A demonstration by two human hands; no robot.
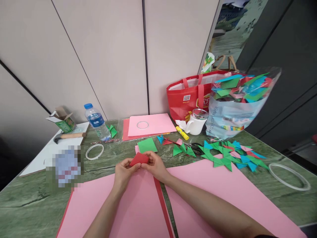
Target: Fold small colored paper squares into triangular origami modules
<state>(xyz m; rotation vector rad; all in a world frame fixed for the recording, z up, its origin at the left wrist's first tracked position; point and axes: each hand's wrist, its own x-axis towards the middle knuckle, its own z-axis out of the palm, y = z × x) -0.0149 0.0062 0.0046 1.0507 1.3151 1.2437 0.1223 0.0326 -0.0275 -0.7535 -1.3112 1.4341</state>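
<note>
Between my two hands is a small folded piece of red paper (138, 159), held just above a large pink sheet (99, 201). My left hand (123, 172) pinches its left side with thumb and fingers. On the right side, my right hand (155, 165) grips the same paper, the thumb near its lower edge. Right behind the hands lies a stack of square paper with a green sheet (147, 145) on top. Folded green triangles (183, 150) and a pair of scissors (196, 147) rest to the right of it.
Folded paper pieces (223, 157) lie at right, near a white ring (289, 177). Behind stand a white mug (196, 122), glue stick (182, 133), red bag (183, 99) and plastic bag of scraps (232, 109). At left are a water bottle (97, 122), hammer (70, 136) and another ring (94, 152).
</note>
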